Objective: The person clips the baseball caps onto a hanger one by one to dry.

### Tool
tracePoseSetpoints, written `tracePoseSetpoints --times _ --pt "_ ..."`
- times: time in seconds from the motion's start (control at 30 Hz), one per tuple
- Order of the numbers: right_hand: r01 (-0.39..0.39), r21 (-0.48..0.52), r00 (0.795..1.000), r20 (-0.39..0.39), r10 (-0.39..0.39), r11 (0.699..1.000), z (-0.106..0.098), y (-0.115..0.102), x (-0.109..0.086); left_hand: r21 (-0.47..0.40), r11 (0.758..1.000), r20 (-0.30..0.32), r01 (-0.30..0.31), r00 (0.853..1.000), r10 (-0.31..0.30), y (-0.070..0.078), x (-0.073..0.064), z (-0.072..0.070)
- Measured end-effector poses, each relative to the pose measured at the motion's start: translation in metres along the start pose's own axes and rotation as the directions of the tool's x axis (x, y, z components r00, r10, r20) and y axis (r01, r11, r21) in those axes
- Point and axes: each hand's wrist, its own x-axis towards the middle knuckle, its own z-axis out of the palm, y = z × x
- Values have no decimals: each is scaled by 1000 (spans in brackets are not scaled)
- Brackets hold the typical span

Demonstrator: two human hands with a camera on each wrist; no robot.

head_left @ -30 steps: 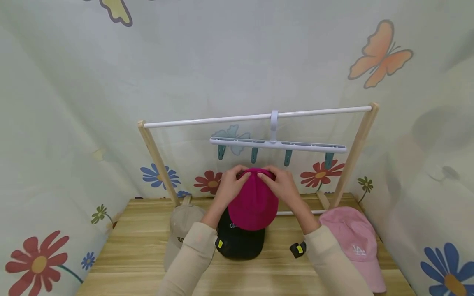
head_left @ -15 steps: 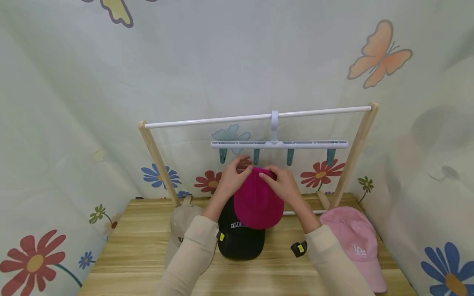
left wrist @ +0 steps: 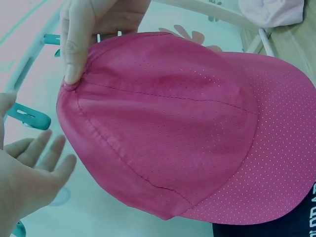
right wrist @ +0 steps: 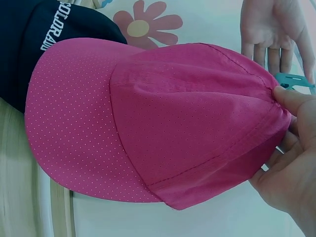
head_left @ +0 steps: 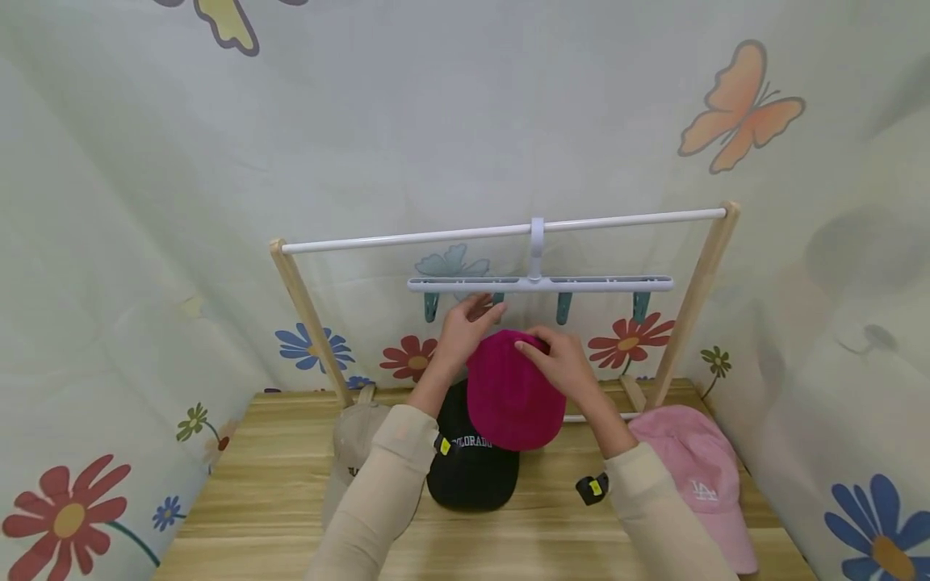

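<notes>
A magenta baseball cap [head_left: 516, 403] hangs brim down from my right hand [head_left: 565, 365], whose thumb and fingers pinch the gathered end of its crown. In the left wrist view, the brim of this cap shows small pale dots. My left hand [head_left: 465, 331] is off the cap, just below a white clip hanger [head_left: 465, 285]. Its fingers are spread around a teal clip [left wrist: 30, 116], with the thumb on the other side and a gap showing. Behind and below the magenta cap, a black cap [head_left: 475, 476] with white lettering lies on the wooden table [head_left: 261, 468].
The hanger hooks over the white rail [head_left: 407, 240] of a rack with wooden posts [head_left: 697, 298]. More teal clips [head_left: 563, 308] hang from it. A beige cap [head_left: 356, 436] lies at the left, a pink cap [head_left: 690, 468] at the right. A flower-printed sheet [head_left: 218, 202] stands behind.
My left hand has let go of the magenta cap and moved up to a teal clip. The cap has shifted slightly right in my right hand, uncovering more of the black cap.
</notes>
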Motion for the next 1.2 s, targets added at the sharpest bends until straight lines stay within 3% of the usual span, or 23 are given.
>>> tracePoseSetpoints --times 0.43,0.6,0.8,1.03,1.2 --pt "12 7 1000 9 -12 1000 2 0 0 -139 988 -81 -70 995 59 1 3 7" --pt "2 -17 1000 17 -2 1000 4 0 -1 -198 977 -73 -84 995 70 3 5 10" --pt "-2 -26 1000 11 3 1000 5 0 -1 -191 977 -55 -99 994 90 5 4 9" --pt "12 -3 1000 5 -11 1000 5 0 -3 -206 975 -84 -83 994 67 11 3 6" --pt "21 14 1000 -2 -21 1000 5 -1 -4 -292 953 -96 -80 994 54 15 4 5"
